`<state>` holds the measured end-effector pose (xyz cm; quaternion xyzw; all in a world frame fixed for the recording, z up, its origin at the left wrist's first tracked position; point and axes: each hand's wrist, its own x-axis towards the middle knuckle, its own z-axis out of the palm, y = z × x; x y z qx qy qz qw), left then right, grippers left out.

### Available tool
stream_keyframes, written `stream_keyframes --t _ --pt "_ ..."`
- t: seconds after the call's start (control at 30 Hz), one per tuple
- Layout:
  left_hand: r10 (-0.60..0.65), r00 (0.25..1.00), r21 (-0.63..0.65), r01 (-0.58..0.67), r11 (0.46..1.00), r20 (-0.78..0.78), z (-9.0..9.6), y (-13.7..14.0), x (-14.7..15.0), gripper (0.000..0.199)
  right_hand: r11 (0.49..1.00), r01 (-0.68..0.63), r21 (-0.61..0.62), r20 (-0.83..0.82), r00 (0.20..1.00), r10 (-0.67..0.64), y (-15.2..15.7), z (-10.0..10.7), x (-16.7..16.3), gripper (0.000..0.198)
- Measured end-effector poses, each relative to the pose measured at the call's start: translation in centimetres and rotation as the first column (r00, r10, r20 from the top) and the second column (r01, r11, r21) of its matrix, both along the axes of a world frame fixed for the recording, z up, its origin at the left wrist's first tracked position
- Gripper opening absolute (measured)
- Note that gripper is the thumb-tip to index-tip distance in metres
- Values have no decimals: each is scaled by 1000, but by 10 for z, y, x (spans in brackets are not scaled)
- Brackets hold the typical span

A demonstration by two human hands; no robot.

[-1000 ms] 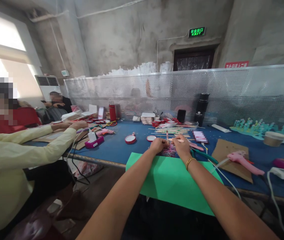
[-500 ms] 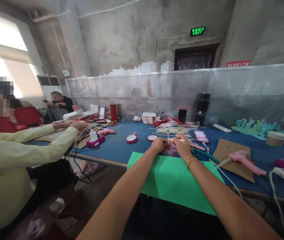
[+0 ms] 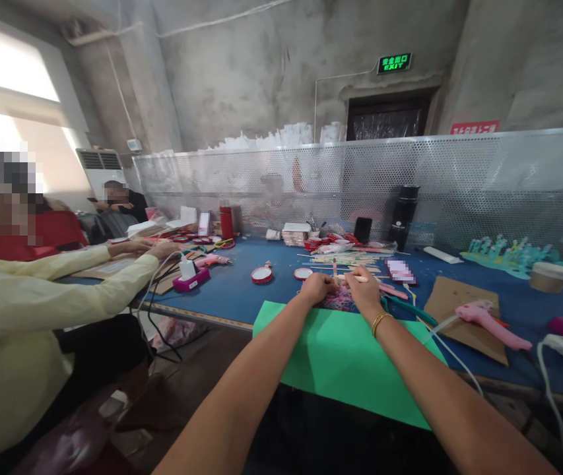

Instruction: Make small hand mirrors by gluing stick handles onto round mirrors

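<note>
My left hand (image 3: 319, 288) is closed, with its fingertips at the lower end of a narrow pinkish-brown stick (image 3: 335, 267) that points away from me. Pinched in my right hand (image 3: 365, 290) is a pale, pen-like tool (image 3: 358, 279), its tip towards the stick. Both hands are close together over a tangle of pink and purple threads (image 3: 339, 300). Under my forearms a green sheet (image 3: 345, 363) hangs over the table's front edge. The fingertips are small in view and partly hidden.
Thin wooden sticks (image 3: 355, 259) lie behind my hands on the blue table (image 3: 231, 290). Round red-rimmed lids (image 3: 262, 275) sit to the left. A pink glue gun (image 3: 494, 323) rests on cardboard (image 3: 447, 297) at right, near a paper cup (image 3: 552, 277). A co-worker in yellow (image 3: 53, 290) works at left.
The view has shifted very slightly. Both hands keep their hold and place, with hardly any visible movement.
</note>
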<state>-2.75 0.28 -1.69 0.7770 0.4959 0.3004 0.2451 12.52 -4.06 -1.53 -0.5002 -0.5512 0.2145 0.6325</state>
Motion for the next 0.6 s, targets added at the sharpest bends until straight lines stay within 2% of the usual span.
stream_keyframes --t 0.17,0.37,0.6 --pt "14 1000 -8 -14 1000 -22 2 -1 0 30 998 60 9 2 998 -60 0 0 2 12" --pt "4 1000 -2 -4 1000 -13 -1 2 -1 35 1000 -5 10 -7 1000 5 1 -1 -1 13" --pt "-2 1000 2 2 1000 -10 -3 3 -1 34 1000 23 9 -21 1000 -23 2 -2 2 11"
